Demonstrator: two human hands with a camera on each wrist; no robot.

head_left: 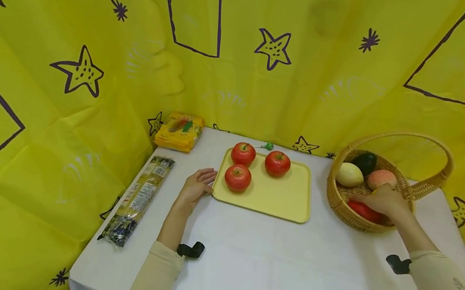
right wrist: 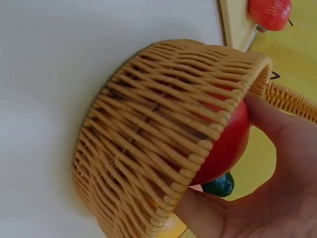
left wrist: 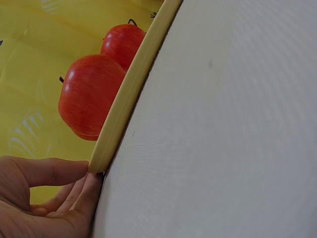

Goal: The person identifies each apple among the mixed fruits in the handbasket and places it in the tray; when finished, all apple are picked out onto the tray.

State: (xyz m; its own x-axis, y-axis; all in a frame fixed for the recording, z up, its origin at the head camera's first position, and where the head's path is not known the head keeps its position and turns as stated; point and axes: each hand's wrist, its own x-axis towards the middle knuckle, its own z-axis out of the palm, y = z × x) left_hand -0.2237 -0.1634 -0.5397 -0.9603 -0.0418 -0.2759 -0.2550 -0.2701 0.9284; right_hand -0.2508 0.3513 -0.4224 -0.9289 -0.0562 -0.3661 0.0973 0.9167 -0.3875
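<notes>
In the head view, my left hand (head_left: 197,186) is at the near left corner of a yellow tray (head_left: 271,199); the left wrist view shows thumb and fingers pinching the tray's edge. On the tray stand three red apples (head_left: 238,178), two at the left and one further right. My right hand (head_left: 387,202) reaches into a wicker basket (head_left: 343,210) on the right. Its thumb and fingers curl round a smooth red fruit (right wrist: 233,144), partly hidden by the basket wall. Also in the basket are a pale yellow fruit (head_left: 350,175), a dark green avocado (head_left: 365,163) and a pink peach (head_left: 381,179).
A yellow packet (head_left: 180,131) with a mango picture lies at the back left. In front of it is a long clear-wrapped package (head_left: 139,198). The basket's tall handle (head_left: 429,185) arches over its right side. Behind the tray lies a small green-headed stick (head_left: 268,146).
</notes>
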